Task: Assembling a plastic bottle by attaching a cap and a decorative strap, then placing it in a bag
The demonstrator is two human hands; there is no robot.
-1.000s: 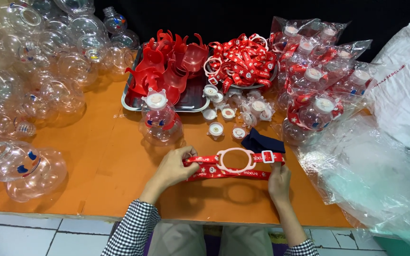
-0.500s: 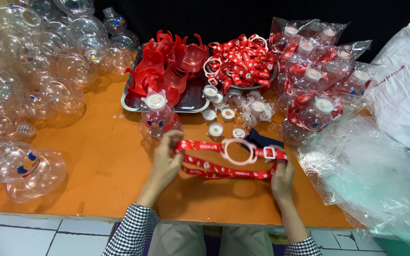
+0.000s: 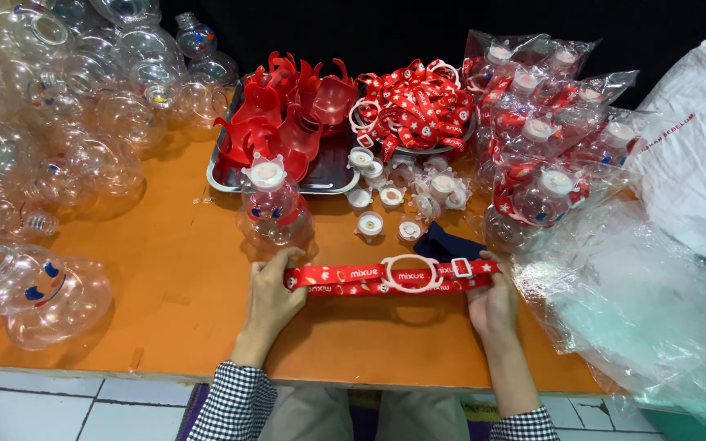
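A red printed strap (image 3: 345,278) with a white plastic ring (image 3: 411,273) at its middle lies stretched flat across the orange table (image 3: 165,269). My left hand (image 3: 272,294) pinches its left end and my right hand (image 3: 492,298) holds its right end by a white buckle (image 3: 461,267). Just beyond the strap stands a clear figure-shaped bottle (image 3: 274,211) with a white cap and a red collar.
A metal tray (image 3: 328,173) holds red plastic collars (image 3: 292,114). A heap of red straps (image 3: 414,106) lies beside it, with white caps (image 3: 394,192) in front. Empty clear bottles (image 3: 59,122) crowd the left; bagged bottles (image 3: 541,139) and plastic bags (image 3: 639,302) fill the right.
Both hands drew the strap back toward me and pulled it straight and flat on the table; it was lifted and loosely doubled half a second ago.
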